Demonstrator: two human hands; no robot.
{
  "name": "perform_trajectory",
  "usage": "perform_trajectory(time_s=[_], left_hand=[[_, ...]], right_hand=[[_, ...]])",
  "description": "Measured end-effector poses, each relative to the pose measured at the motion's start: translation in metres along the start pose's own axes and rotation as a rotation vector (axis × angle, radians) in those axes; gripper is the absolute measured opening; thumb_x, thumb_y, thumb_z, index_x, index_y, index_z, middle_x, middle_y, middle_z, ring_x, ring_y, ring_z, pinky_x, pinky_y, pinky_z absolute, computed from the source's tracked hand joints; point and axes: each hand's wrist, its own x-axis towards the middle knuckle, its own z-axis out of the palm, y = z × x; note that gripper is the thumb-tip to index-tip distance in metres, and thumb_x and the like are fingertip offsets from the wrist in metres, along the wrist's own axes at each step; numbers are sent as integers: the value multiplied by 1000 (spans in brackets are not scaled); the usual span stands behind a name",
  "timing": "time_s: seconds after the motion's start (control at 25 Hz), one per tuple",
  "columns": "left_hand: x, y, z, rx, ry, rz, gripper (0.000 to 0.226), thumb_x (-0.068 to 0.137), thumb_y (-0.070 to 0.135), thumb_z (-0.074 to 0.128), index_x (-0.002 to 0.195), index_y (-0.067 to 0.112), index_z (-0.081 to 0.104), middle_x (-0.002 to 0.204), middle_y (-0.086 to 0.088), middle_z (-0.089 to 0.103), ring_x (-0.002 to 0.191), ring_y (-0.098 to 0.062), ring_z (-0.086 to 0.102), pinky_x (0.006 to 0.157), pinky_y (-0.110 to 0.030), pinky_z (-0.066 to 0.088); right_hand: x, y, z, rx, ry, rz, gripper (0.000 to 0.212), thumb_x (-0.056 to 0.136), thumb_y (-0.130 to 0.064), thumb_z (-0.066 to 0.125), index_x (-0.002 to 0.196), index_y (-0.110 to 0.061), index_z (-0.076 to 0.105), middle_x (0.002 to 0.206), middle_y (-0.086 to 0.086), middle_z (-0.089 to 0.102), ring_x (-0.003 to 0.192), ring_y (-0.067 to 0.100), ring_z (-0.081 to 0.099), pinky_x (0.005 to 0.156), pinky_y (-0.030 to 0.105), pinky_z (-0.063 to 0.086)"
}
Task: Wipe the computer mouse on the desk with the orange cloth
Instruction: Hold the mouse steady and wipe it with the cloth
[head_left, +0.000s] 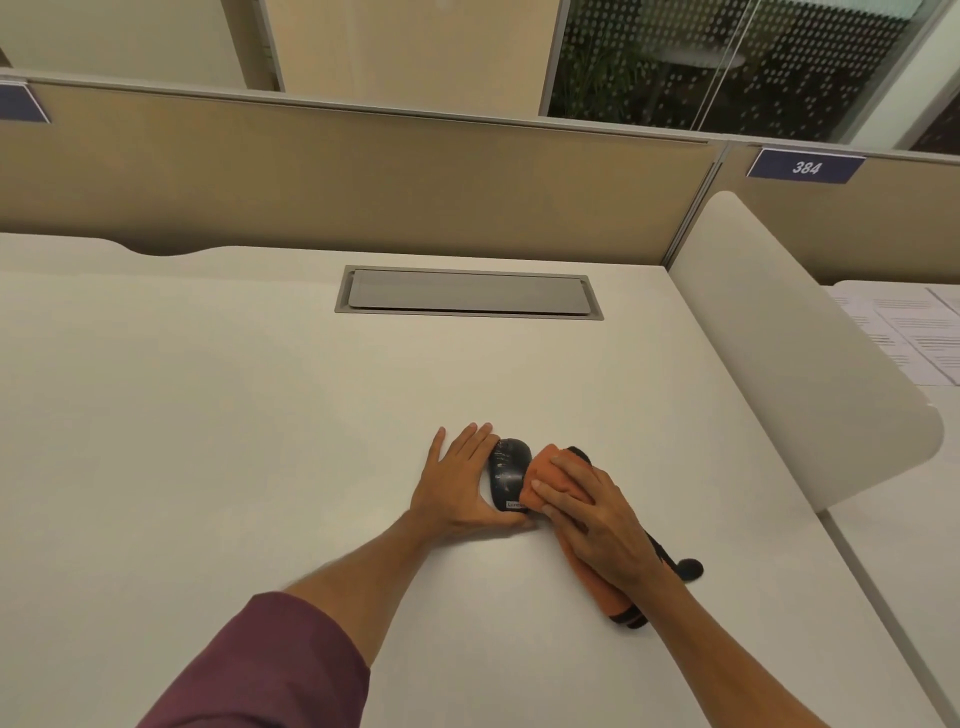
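Near the desk (260, 415) front edge we brace the light, smooth, likely slippery mouse (510, 474) with flat, pressed-together left hand (460, 483) fingers while right hand (597, 525) fingers, slightly spread, press the soft orange cloth (551, 475) against its right side.

Open-plan office workstation. A white desk (260, 415) is bounded at the back by a tan fabric partition (363, 182) with a metal top rail, and on the right by a rounded white side divider (779, 353). A grey cable hatch (467, 292) is set flush into the desktop. A blue number plate (805, 166) reading 384 hangs on the neighbouring partition, marking numbered seats. Printed papers (914, 338) lie on the adjacent desk. Behind the partitions stand a glass wall (727, 62) with a dotted pattern and plain wall panels.
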Motion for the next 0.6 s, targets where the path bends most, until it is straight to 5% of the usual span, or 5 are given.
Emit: perform_trajectory(time_s=[0.24, 0.48, 0.6], left_hand=[[1, -3, 3, 12, -10, 2, 127, 57, 100, 40, 154, 22, 20, 163, 7, 17, 151, -6, 5, 122, -50, -1], [4, -8, 7, 36, -4, 25, 121, 60, 97, 45, 153, 21, 25, 162, 5, 22, 151, -9, 8, 123, -48, -3], [2, -3, 3, 3, -7, -3, 126, 57, 98, 47, 154, 21, 22, 163, 8, 18, 151, -7, 6, 123, -49, -2]], right_hand=[[18, -16, 15, -9, -9, 21, 32, 98, -33, 50, 127, -33, 61, 149, 6, 43, 127, 32, 50, 92, 46, 49], [0, -1, -2, -79, -48, -174, 31, 96, -35, 53, 125, -29, 64, 145, 6, 47, 125, 30, 51, 88, 43, 52], [10, -5, 3, -77, 13, -91, 32, 101, -36, 45, 127, -29, 61, 145, 11, 47, 126, 35, 50, 90, 45, 50]])
